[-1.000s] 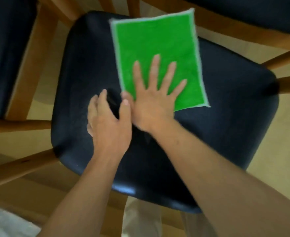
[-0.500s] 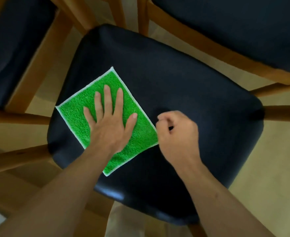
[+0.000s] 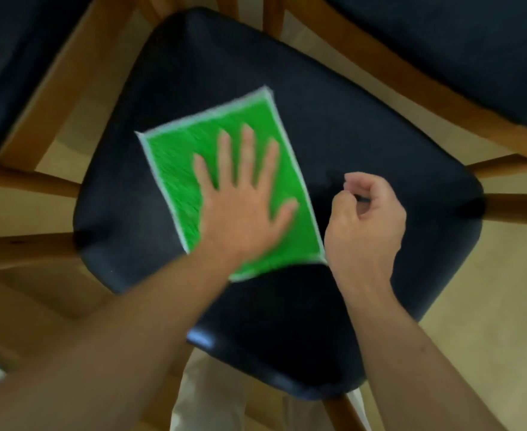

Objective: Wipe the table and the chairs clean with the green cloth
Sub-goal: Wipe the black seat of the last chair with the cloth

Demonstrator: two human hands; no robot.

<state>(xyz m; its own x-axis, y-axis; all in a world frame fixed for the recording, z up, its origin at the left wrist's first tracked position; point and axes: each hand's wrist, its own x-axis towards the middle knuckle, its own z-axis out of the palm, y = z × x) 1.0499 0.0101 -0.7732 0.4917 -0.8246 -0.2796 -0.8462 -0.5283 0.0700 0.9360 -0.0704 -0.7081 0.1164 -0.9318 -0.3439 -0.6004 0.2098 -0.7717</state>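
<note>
— Green cloth (image 3: pixel 175 169): how many did you have, and where was it?

— Just one. It lay flat on the dark seat (image 3: pixel 364 126) of the chair in front of me, on the part of the seat towards my left, with its white-edged corners all showing except the near one that my wrist covered. It looked smeared with blur.

— And your hands?

— Two, both bare. My left hand (image 3: pixel 243 213) pressed down on the cloth, palm flat, four fingers and the thumb straight and spread. My right hand (image 3: pixel 364 225) hovered just to the right of the cloth, near its right corner. Its fingers were curled in with the thumb near the fingertips. I saw nothing between them. Whether that hand touched the seat, I couldn't tell.

— How many chairs did you count?

— Three dark seats. The one under the cloth, a second seat (image 3: pixel 13 63) beyond it to the left, and a third seat (image 3: pixel 473 57) beyond it to the right. Each sat on a wooden frame (image 3: pixel 411 88), and wooden legs stuck out past the near seat on both sides.

— Anything holding something else?

— Only the near seat, which carried the one cloth. Pale floor (image 3: pixel 489 321) showed around it, and light fabric just below its near edge.
</note>
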